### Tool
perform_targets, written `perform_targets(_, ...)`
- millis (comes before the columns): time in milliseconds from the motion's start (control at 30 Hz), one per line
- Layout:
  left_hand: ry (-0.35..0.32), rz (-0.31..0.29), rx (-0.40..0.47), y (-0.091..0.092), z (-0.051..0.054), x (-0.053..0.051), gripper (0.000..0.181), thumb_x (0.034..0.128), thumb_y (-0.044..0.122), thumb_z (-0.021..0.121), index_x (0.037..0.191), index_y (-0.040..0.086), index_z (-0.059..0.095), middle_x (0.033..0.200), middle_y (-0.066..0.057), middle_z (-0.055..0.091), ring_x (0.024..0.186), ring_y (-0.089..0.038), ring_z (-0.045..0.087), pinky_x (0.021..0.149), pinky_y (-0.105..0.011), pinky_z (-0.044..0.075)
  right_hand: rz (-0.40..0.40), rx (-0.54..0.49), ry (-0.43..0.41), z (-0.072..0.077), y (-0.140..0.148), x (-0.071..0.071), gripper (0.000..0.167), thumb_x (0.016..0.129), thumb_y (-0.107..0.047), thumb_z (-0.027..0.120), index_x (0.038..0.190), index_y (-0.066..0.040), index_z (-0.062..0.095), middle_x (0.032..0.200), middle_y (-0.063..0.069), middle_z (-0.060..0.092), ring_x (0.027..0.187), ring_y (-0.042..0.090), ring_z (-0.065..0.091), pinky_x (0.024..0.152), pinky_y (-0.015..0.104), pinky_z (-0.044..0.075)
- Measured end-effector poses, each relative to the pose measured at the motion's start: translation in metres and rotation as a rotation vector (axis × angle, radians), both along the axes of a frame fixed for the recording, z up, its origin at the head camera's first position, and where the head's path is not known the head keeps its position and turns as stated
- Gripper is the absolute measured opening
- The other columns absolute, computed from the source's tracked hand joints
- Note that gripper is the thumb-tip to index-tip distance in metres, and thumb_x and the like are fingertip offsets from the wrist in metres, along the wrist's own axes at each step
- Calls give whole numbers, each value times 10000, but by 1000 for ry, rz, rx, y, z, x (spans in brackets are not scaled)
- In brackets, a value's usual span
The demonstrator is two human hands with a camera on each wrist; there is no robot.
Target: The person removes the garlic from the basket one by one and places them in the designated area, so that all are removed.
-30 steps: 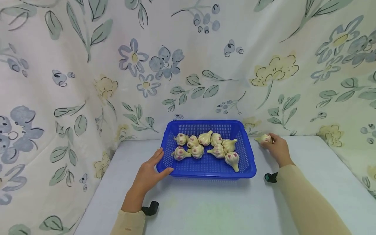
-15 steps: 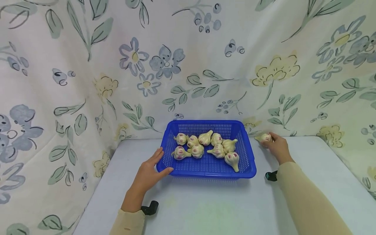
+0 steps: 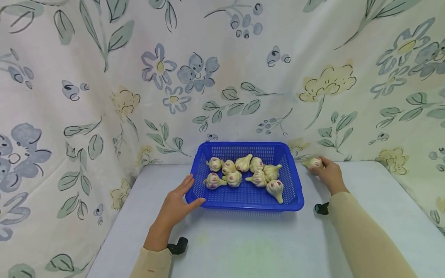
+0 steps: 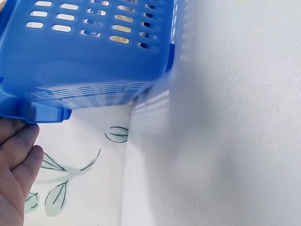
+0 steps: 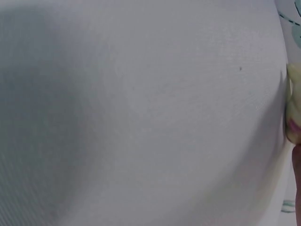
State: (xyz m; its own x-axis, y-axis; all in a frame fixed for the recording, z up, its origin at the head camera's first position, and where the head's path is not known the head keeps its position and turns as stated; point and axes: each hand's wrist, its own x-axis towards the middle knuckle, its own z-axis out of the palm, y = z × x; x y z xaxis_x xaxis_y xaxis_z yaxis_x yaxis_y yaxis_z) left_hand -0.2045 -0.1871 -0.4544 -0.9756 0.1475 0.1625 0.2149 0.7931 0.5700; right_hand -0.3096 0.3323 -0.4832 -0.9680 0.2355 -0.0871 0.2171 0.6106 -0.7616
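Note:
A blue plastic basket (image 3: 243, 205) stands on the white table, with several garlic bulbs (image 3: 276, 189) lying loose inside. At the basket's left rim, my left hand (image 3: 175, 205) rests with fingers extended and thumb over the front corner. The left wrist view shows these fingers (image 4: 26, 162) against the rim from below. To the right of the basket, my right hand (image 3: 332, 178) holds a single garlic bulb (image 3: 314, 163) at the table's back edge, its stem pointing left. Only a sliver of that bulb (image 5: 295, 101) and one fingertip (image 5: 297, 165) appear in the right wrist view.
A floral curtain (image 3: 222, 77) hangs right behind the table and along its left side. The white tabletop (image 3: 250, 247) extends in front of the basket and to both sides. Black camera mounts (image 3: 179, 246) jut from both wrists.

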Motion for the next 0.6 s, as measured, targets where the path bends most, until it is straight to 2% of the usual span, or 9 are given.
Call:
perform_targets(267,10,-8,13,-1,-2,1,981,779,721,640,1524,142,374,1607,-16,303,1468,-287,314,1123,-529,347,15,-1,-25,0,0,1,819,950,-285,629,1554,4,158,1563,299,238,1338,468,372,1107,601,323)
perform_targets(600,45,-27,5,-2,-4,1,971,790,718,629,1517,124,383,1599,-40,325,1454,-286,340,1118,-512,365,-13,-25,-59,6,-7,3,836,945,-263,634,1561,-7,131,1576,292,219,1361,478,353,1114,601,330)
